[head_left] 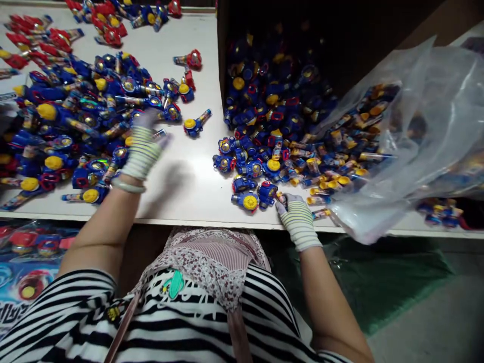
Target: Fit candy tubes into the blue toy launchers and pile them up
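Observation:
My left hand [145, 143], in a striped glove, is raised at the right edge of a heap of blue toys with yellow discs [88, 121]; motion smears its fingers, and a small tube [160, 133] shows beside them. At the table's front edge, my right hand [297, 217], gloved too, has its fingers closed around a small tube [281, 197]. Just left of it lie blue toys [249, 201]. Many yellow-capped tubes [333, 179] lie to its right. One blue toy with a tube attached [194, 126] rests alone mid-table.
A dark box [222, 55] lying open holds more blue toys. Clear plastic bags [427, 121] with tubes cover the right side. Red toys [56, 40] lie at the back left. The white table's front edge [196, 222] runs before my body; packaged toys [34, 247] sit below left.

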A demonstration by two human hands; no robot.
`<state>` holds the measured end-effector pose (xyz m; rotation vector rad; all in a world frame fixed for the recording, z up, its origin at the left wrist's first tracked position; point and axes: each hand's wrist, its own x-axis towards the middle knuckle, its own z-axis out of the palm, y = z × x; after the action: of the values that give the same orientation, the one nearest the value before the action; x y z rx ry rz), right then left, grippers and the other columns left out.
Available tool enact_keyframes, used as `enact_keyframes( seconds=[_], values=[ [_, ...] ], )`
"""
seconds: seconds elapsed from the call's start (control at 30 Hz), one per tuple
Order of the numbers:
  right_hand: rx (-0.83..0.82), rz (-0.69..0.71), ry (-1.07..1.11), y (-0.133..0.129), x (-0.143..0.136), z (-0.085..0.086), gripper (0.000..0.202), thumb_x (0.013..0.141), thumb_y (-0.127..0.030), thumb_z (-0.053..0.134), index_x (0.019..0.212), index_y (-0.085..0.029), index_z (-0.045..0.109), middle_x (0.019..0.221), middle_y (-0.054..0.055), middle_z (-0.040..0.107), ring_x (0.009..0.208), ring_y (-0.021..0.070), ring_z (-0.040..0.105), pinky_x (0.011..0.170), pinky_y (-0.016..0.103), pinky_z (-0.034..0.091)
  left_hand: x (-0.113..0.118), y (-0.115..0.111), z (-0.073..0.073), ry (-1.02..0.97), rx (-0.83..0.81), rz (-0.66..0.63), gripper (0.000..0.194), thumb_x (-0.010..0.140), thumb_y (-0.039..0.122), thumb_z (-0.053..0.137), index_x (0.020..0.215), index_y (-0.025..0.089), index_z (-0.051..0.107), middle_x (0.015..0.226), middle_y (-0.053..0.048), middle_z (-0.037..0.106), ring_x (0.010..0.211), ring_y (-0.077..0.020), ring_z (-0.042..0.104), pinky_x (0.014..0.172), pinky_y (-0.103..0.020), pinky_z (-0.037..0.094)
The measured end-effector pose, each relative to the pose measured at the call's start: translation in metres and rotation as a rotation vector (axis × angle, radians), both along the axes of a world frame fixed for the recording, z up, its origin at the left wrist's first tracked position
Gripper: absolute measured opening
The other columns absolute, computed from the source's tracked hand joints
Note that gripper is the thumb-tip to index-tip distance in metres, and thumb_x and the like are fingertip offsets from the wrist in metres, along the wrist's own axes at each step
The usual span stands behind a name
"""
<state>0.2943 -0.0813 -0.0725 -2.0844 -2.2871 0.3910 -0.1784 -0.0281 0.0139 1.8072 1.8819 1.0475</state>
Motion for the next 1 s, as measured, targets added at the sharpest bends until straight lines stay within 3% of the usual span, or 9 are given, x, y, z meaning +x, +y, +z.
enact_keyframes(
  seconds=[0.07, 0.1, 0.2, 0.27, 0.37, 0.5, 0.63, 0.83, 1.0],
  values=[
    [0.030, -0.010, 0.066, 0.006, 0.002, -0.002, 0.044, 0.088, -0.037, 0.052, 0.120, -0.011, 0.066, 0.109, 0.020, 0.067, 0.099, 0.0311, 0.062, 0.090, 0.045, 0.050, 0.073, 0.010, -0.027, 0.151, -0.120, -0.456, 0.063, 0.078, 0.029, 0.072, 0.137, 0.021, 0.052, 0.138, -0.008, 0.055, 0.136, -0.0313, 0.043, 0.123, -0.052, 0.030],
    [0.061, -0.026, 0.111, 0.009, 0.005, -0.001, 0.043, 0.087, -0.038, 0.052, 0.118, -0.011, 0.067, 0.108, 0.020, 0.067, 0.099, 0.0315, 0.062, 0.090, 0.047, 0.050, 0.103, 0.013, -0.038, 0.259, -0.145, -0.552, 0.069, 0.073, 0.026, 0.076, 0.138, 0.019, 0.054, 0.140, -0.012, 0.053, 0.131, -0.0343, 0.046, 0.116, -0.053, 0.037],
    [0.194, -0.114, 0.282, 0.007, 0.009, 0.008, 0.044, 0.087, -0.044, 0.048, 0.115, -0.013, 0.065, 0.108, 0.019, 0.068, 0.100, 0.0319, 0.062, 0.092, 0.049, 0.051, 0.150, 0.019, -0.058, 0.405, -0.175, -0.514, 0.065, 0.072, 0.023, 0.074, 0.135, 0.015, 0.058, 0.132, -0.020, 0.057, 0.122, -0.0402, 0.050, 0.101, -0.056, 0.044],
    [0.224, -0.120, 0.421, -0.002, -0.001, 0.020, 0.045, 0.089, -0.048, 0.045, 0.116, -0.016, 0.063, 0.107, 0.017, 0.070, 0.096, 0.0301, 0.064, 0.088, 0.047, 0.053, 0.150, 0.015, -0.060, 0.217, -0.172, -0.412, 0.057, 0.075, 0.026, 0.069, 0.130, 0.013, 0.060, 0.118, -0.019, 0.062, 0.114, -0.0375, 0.055, 0.096, -0.054, 0.046],
    [0.109, 0.050, 0.586, -0.017, -0.042, 0.042, 0.044, 0.094, -0.050, 0.043, 0.119, -0.019, 0.063, 0.105, 0.013, 0.072, 0.091, 0.0271, 0.068, 0.082, 0.041, 0.055, 0.137, 0.001, -0.049, -0.458, -0.143, -0.256, 0.051, 0.081, 0.037, 0.059, 0.127, 0.016, 0.054, 0.109, -0.013, 0.063, 0.095, -0.0265, 0.062, 0.086, -0.044, 0.053],
    [0.023, 0.257, 0.586, -0.015, -0.107, 0.066, 0.043, 0.096, -0.046, 0.047, 0.125, -0.019, 0.064, 0.112, 0.013, 0.073, 0.099, 0.0269, 0.070, 0.087, 0.037, 0.054, 0.140, -0.026, -0.028, -1.123, -0.162, -0.235, 0.040, 0.083, 0.041, 0.048, 0.116, 0.020, 0.053, 0.107, -0.008, 0.064, 0.090, -0.0198, 0.064, 0.084, -0.037, 0.055],
    [-0.002, 0.349, 0.420, -0.005, -0.134, 0.075, 0.043, 0.100, -0.043, 0.043, 0.128, -0.017, 0.064, 0.118, 0.015, 0.073, 0.099, 0.0277, 0.071, 0.086, 0.036, 0.053, 0.152, -0.040, -0.020, -1.260, -0.182, -0.182, 0.035, 0.082, 0.041, 0.052, 0.111, 0.021, 0.054, 0.101, -0.005, 0.063, 0.089, -0.0181, 0.063, 0.086, -0.034, 0.054],
    [0.019, 0.356, 0.239, -0.006, -0.130, 0.073, 0.046, 0.101, -0.043, 0.041, 0.129, -0.014, 0.063, 0.117, 0.017, 0.073, 0.094, 0.0277, 0.070, 0.080, 0.034, 0.049, 0.162, -0.046, -0.023, -1.323, -0.103, -0.170, 0.035, 0.083, 0.045, 0.062, 0.106, 0.019, 0.058, 0.097, -0.004, 0.063, 0.087, -0.0169, 0.061, 0.085, -0.029, 0.052],
    [-0.201, 0.347, 0.612, -0.013, -0.130, 0.060, 0.054, 0.101, -0.055, 0.032, 0.104, -0.014, 0.067, 0.082, 0.010, 0.070, 0.066, 0.0190, 0.063, 0.064, 0.029, 0.046, 0.164, -0.056, -0.023, -1.302, -0.099, -0.282, 0.046, 0.078, 0.049, 0.071, 0.110, 0.018, 0.059, 0.091, -0.003, 0.064, 0.082, -0.0178, 0.062, 0.078, -0.029, 0.051]
  ],
)
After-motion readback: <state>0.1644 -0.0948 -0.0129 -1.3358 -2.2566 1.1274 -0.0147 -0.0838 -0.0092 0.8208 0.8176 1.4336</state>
